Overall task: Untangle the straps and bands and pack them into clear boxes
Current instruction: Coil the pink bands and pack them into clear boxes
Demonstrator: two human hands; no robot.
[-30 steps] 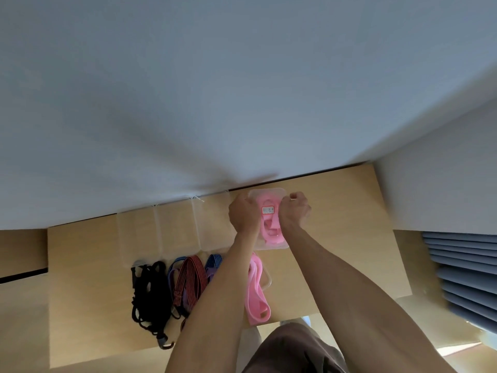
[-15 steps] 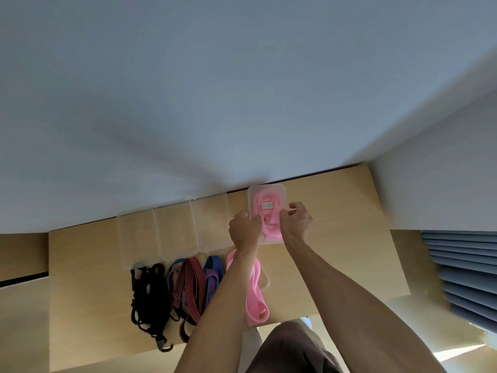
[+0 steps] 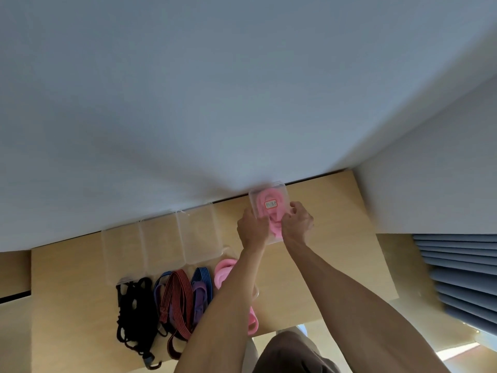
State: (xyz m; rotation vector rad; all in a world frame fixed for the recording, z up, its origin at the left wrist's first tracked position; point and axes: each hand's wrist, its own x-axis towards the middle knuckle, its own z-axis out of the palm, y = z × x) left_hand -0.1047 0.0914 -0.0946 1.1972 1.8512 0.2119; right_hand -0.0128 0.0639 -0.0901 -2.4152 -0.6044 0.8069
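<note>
A clear box (image 3: 269, 192) with a labelled lid stands against the wall, a coiled pink band (image 3: 275, 224) inside it. My left hand (image 3: 251, 228) grips its left side and my right hand (image 3: 297, 222) grips its right side, fingers curled over the lid. On the wooden table (image 3: 336, 238) nearer me lie a second pink band (image 3: 224, 273), a purple band (image 3: 200, 297), a blue striped strap (image 3: 203, 274), a red striped strap (image 3: 176, 297) and a black strap bundle (image 3: 137, 310).
Three empty clear boxes (image 3: 161, 246) stand side by side at the back left, against the white wall (image 3: 215, 103). Window blinds (image 3: 462, 278) hang to the right. The table's near edge runs just past the straps.
The box with the pink band has slid away from me toward the wall. Both hands have stayed on its sides, now lower on the box.
</note>
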